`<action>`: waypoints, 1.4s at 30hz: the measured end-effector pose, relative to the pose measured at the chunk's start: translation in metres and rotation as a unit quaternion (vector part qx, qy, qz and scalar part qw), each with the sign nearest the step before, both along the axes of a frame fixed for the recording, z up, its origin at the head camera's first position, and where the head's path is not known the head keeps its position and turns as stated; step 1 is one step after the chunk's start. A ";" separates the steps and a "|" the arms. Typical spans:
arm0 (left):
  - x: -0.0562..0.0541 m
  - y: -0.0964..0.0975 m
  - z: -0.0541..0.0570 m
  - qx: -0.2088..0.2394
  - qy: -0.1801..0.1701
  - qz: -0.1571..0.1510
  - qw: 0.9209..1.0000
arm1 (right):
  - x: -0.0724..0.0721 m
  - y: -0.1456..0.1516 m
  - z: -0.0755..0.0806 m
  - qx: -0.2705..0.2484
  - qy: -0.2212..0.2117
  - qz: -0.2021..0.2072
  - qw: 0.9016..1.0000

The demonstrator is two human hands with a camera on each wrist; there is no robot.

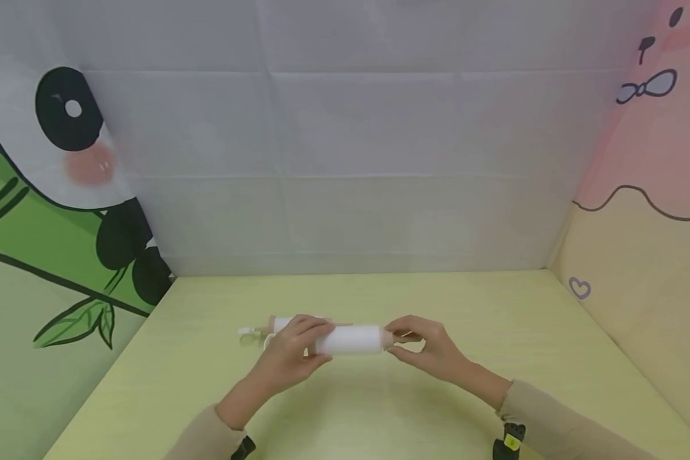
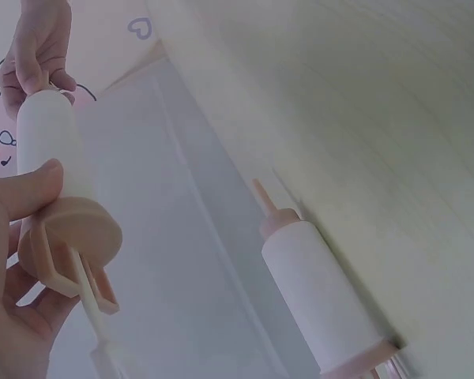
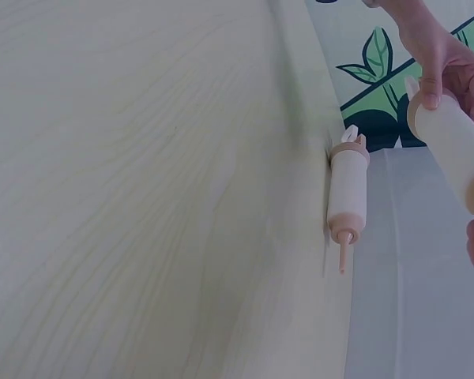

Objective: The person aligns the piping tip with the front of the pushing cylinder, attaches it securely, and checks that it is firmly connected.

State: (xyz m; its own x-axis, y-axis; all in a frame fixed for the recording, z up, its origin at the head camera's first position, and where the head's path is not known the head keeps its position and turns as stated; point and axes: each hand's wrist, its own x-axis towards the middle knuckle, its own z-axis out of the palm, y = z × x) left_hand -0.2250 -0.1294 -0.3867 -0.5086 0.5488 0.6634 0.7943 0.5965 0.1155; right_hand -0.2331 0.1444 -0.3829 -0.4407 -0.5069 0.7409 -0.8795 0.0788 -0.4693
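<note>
A white syringe-like tube (image 1: 349,340) with beige ends is held level between both hands, just above the table. My left hand (image 1: 292,348) grips its body near the handle end. There, in the left wrist view, a beige looped handle (image 2: 57,260) and a pale rod (image 2: 88,296) stick out. My right hand (image 1: 434,348) pinches the narrow tip end, and its fingertips cover most of the nozzle. A second similar tube (image 3: 348,185) lies on the table behind the held one, its beige nozzle (image 3: 344,253) showing. In the head view my left hand partly hides it.
The pale yellow table (image 1: 437,409) meets a grey-white back panel (image 1: 356,223). A panel with a green plant print (image 1: 63,255) rises on the left, and a pink and cream printed panel (image 1: 638,268) on the right.
</note>
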 end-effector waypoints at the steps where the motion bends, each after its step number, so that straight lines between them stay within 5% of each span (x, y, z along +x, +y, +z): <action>1: 0.000 0.000 0.000 -0.002 0.006 0.002 1.000 | 0.000 0.000 0.000 0.001 -0.005 0.000 1.000; 11: 0.002 -0.002 -0.001 -0.005 0.018 0.009 1.000 | 0.000 -0.002 -0.001 0.005 -0.018 -0.008 1.000; 18: 0.001 -0.003 -0.001 0.001 0.005 0.004 1.000 | 0.002 -0.003 0.001 0.009 0.014 -0.031 0.999; 27: 0.000 -0.003 0.000 0.001 0.015 0.000 1.000 | 0.001 -0.004 0.002 -0.002 0.058 -0.007 0.998; 32: 0.001 -0.002 0.000 -0.007 0.027 0.009 1.000 | 0.001 -0.002 0.003 -0.003 0.034 -0.010 0.999; 42: 0.003 0.005 0.000 0.004 0.110 0.009 0.994 | 0.000 0.001 0.001 0.013 -0.036 -0.030 0.999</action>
